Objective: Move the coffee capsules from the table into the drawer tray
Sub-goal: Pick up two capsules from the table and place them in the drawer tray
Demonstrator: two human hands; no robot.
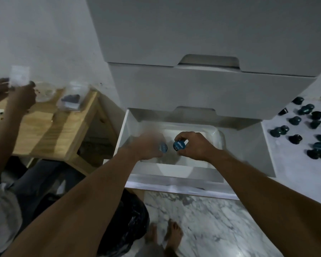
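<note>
Capsules, two, round, blue foil tops, above smooth white drawer tray (219,139): right capsule (180,145) pinched in right hand (195,143), left capsule (163,147) gripped by blurred left hand (148,145). Roughly fifteen dark capsules (295,120) far right on pale table (295,169).

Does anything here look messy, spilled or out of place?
Only the coffee capsules on the white table at right: scattered loosely, some lid up, some tipped over. No spill or damage shows there. The left hand and right hand each hold a capsule over the drawer tray.
</note>
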